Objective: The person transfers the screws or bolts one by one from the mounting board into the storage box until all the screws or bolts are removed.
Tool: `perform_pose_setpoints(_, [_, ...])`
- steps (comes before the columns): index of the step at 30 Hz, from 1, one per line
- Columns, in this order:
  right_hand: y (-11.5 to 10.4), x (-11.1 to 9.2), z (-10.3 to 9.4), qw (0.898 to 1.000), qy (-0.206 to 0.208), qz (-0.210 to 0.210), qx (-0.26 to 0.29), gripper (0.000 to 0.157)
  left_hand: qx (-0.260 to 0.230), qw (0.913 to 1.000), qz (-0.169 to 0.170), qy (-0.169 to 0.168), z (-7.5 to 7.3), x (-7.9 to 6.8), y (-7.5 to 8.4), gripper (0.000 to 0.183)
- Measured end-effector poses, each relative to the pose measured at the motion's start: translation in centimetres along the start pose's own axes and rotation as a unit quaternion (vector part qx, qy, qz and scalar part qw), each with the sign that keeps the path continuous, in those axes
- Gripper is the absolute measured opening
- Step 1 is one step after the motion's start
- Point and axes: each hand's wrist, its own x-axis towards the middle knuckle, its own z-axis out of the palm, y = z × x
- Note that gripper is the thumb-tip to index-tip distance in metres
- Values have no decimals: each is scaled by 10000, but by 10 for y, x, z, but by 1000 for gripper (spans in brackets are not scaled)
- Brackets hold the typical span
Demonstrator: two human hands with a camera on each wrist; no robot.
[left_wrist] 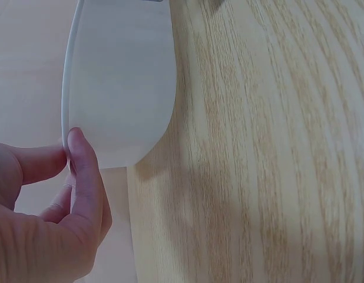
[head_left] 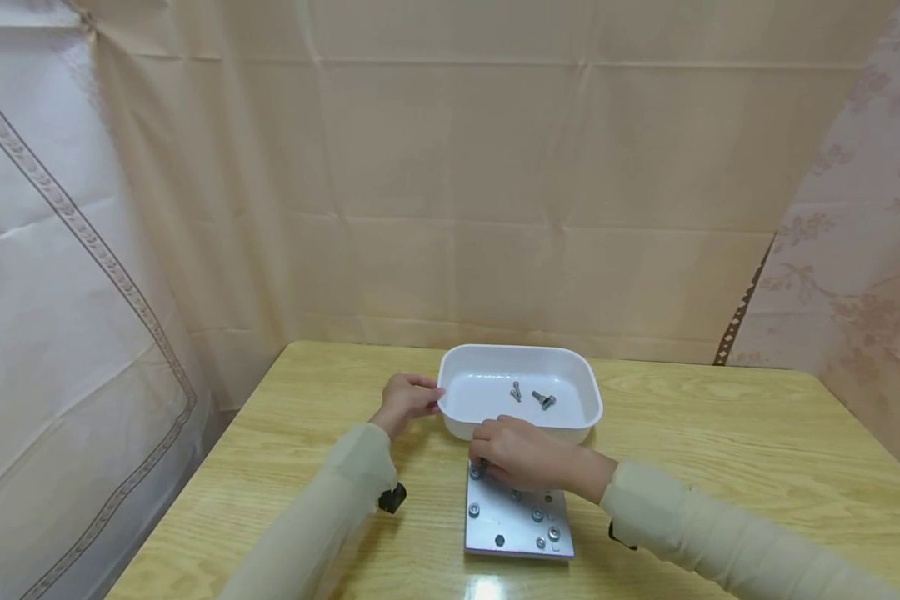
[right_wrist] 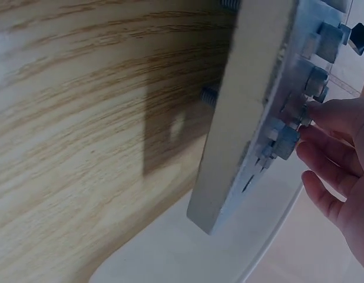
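Observation:
My left hand [head_left: 407, 397] pinches the left rim of a white plastic basin [head_left: 596, 404], thumb on one side and fingers on the outer wall, as the left wrist view shows. Over the far end of a silver metal plate [head_left: 487, 527] is my right hand [head_left: 521, 452]. Its thumb and index finger pinch a bolt [right_wrist: 302, 113] at the plate's face, partly hidden by the fingertips. Several other hex-head bolts [right_wrist: 286, 143] sit in the plate, and threaded ends [right_wrist: 209, 95] stick out underneath it.
Loose bolts [head_left: 544, 400] lie inside the basin, right of its middle. The basin stands directly behind the plate on a wood-grain table [head_left: 690, 433]. A beige cloth [head_left: 450, 167] hangs behind the table, with patterned cloths at both sides.

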Motion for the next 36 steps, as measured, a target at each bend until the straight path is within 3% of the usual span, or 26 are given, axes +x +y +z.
perform_pose_setpoints(36, [1,2,2,9998,185,34,44,9,-132,9999,46,-15,0,1,-3,25])
